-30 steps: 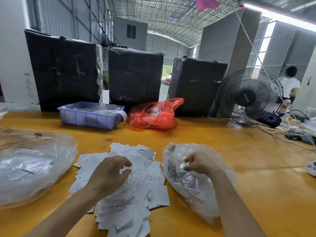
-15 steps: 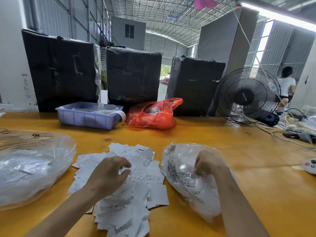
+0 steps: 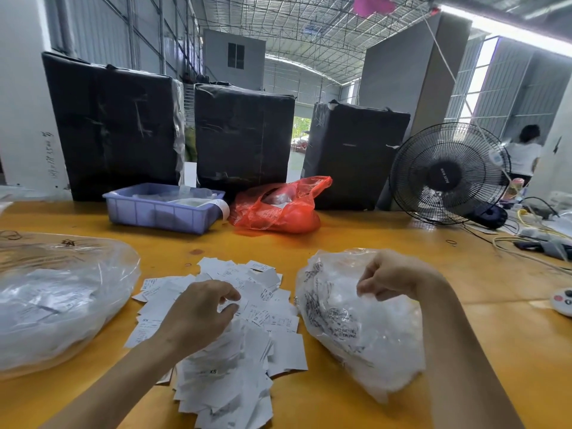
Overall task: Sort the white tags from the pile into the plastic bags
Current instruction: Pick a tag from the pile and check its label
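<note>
A loose heap of small white rectangular paper tags [image 3: 235, 332], thin, flat and printed with dark text, some creased and overlapping, lies on the smooth glossy yellow-orange wooden table [image 3: 387, 243] between two bags. The left hand [image 3: 198, 314] rests on top of the heap with fingers curled down, thumb and forefinger close together; whether a tag is pinched between them I cannot tell. Just right of the heap sits a crinkled clear plastic bag with black print [image 3: 349, 323], bulging and shiny; the right hand [image 3: 393, 277] pinches its wrinkled upper film with bent fingers. At the left edge lies a larger, rounded, cloudy transparent plastic bag [image 3: 58, 301] filled with pale tags. Farther back stand a ribbed lilac plastic tray [image 3: 161, 209], a crumpled thin red plastic bag [image 3: 278, 205], three black film-wrapped boxy bales [image 3: 114, 125] and a round black wire-grille fan [image 3: 448, 174]
</note>
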Action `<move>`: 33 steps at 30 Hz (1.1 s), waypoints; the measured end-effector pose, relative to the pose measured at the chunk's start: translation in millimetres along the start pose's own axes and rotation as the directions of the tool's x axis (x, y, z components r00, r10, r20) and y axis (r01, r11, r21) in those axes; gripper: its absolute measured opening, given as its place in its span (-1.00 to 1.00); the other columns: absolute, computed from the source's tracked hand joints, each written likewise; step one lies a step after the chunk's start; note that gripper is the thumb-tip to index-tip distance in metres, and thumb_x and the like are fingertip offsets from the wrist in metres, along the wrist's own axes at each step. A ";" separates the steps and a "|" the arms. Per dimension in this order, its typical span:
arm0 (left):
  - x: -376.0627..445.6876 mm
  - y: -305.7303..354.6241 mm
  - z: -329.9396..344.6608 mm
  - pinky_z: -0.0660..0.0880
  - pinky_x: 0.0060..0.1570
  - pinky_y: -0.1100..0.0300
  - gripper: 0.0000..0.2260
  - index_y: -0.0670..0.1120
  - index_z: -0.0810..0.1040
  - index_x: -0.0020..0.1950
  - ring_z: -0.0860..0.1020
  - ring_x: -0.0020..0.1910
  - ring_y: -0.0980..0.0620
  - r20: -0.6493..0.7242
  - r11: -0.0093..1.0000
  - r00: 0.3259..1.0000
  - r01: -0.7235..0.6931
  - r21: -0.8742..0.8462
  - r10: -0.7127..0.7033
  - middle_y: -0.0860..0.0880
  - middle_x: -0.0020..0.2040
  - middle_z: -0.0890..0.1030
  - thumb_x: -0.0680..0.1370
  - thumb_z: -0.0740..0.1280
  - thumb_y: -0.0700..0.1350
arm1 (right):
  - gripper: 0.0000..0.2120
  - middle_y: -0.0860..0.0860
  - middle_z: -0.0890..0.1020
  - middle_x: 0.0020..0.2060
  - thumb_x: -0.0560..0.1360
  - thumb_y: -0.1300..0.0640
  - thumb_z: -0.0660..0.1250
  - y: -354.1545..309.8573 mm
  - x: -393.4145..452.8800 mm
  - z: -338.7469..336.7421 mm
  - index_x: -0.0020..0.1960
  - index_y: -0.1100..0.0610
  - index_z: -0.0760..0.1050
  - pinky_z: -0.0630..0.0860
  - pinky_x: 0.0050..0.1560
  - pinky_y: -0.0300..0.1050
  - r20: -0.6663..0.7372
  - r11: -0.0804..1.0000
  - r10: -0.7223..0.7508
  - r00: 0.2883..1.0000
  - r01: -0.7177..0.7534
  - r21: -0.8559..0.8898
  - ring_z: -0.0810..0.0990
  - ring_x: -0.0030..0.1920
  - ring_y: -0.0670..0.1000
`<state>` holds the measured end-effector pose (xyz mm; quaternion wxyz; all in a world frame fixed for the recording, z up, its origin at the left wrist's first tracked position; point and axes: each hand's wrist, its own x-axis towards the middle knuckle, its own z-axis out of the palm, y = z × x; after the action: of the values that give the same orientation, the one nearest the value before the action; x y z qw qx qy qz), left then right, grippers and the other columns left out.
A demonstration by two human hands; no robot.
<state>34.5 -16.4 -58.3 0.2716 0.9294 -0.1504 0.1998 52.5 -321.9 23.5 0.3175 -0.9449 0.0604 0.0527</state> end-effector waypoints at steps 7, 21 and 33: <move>-0.3 0.1 0.3 0.47 -0.10 0.33 -0.86 -0.04 0.64 0.04 0.54 -0.09 0.15 -0.004 1.000 1.000 -0.008 -0.020 0.008 0.05 -0.04 0.65 0.50 0.39 -0.13 | -0.95 0.10 0.69 -0.19 0.51 0.27 0.34 -4.7 5.9 12.8 -0.10 0.21 0.58 0.57 -0.19 -0.14 0.061 0.990 0.069 0.996 -0.061 -0.126 0.63 -0.25 -0.01; -0.4 -0.5 -0.7 0.50 -0.08 0.28 -0.86 -0.03 0.64 0.04 0.55 -0.09 0.15 -0.014 0.999 1.000 -0.012 -0.033 0.012 0.07 -0.05 0.64 0.49 0.40 -0.12 | -0.75 0.17 0.69 -0.13 0.42 0.18 0.47 -2.0 12.6 17.2 0.00 0.34 0.58 0.63 -0.04 -0.01 -0.055 0.977 0.116 0.992 -0.124 -0.175 0.67 -0.13 0.07; -0.1 -1.7 -1.3 0.49 -0.10 0.31 -0.87 -0.04 0.65 0.02 0.57 -0.10 0.17 -0.010 0.999 1.000 -0.014 -0.050 0.014 0.07 -0.05 0.65 0.48 0.41 -0.13 | -0.86 0.18 0.62 -0.36 0.47 0.33 0.34 4.1 15.2 24.6 -0.24 0.34 0.59 0.59 -0.28 -0.11 -0.077 0.977 0.087 0.993 -0.100 -0.187 0.59 -0.37 0.08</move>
<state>34.7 -14.3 -58.1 0.2939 0.9203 -0.1605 0.2021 65.3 -311.4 -0.6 0.2205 -0.9683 0.1102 0.0408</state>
